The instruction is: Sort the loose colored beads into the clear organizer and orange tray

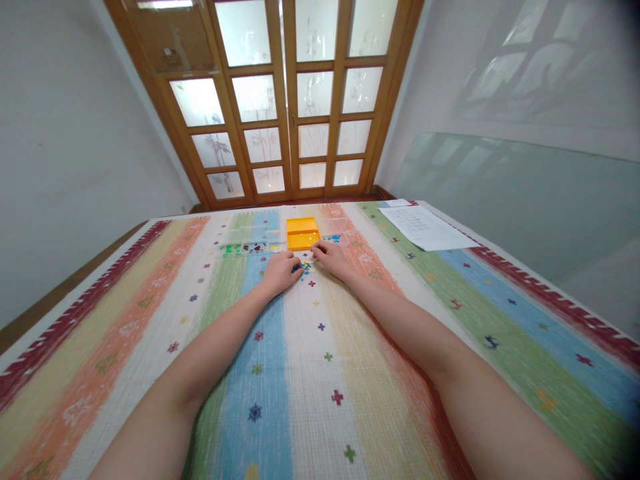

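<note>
Both my arms stretch far out over a striped cloth (320,360). My left hand (280,271) rests knuckles up, fingers curled, at a small heap of tiny coloured beads (306,268). My right hand (329,257) lies just right of the heap, its fingers pinched together near the front of an orange tray (302,233). What either hand holds is too small to see. A clear sectioned box (245,249) with green, red and other beads lies left of the tray; more blue beads (332,238) lie right of it.
A printed sheet of paper (425,227) lies at the far right of the cloth. Wooden glazed doors (280,107) stand behind the table. A glass pane (525,200) leans along the right wall.
</note>
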`<state>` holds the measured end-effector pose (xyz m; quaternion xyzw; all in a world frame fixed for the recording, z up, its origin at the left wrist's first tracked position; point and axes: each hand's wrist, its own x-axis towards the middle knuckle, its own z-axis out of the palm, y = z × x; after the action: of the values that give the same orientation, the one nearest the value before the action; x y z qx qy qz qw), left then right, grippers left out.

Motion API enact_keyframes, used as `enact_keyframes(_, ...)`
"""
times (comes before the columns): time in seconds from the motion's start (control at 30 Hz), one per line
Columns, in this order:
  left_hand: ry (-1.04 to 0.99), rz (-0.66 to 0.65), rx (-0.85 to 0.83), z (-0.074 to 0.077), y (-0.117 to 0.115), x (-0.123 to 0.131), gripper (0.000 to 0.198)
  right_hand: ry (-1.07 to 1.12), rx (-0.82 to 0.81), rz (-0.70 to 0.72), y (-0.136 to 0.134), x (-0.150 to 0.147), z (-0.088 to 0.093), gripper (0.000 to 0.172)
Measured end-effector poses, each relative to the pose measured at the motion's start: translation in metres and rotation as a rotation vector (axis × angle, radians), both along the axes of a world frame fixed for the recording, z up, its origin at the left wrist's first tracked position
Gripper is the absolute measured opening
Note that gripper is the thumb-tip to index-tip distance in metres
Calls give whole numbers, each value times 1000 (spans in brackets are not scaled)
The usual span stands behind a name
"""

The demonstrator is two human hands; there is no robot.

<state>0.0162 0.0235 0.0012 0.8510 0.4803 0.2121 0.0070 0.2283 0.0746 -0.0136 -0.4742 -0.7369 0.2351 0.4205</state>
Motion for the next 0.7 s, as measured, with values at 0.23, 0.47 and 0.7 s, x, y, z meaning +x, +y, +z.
enact_keyframes(0.23,-2,-15,-6,-3,2,-1,18,19,-3,21,-2,1,0,19)
enact_keyframes(0.47,-7,-33,-18,-3,3,-2,19,9,-11,23,1,1,-3,20)
enact_keyframes(0.7,-38,-77,-9,0,1,0,17,9,7,29,3,1,-5,20)
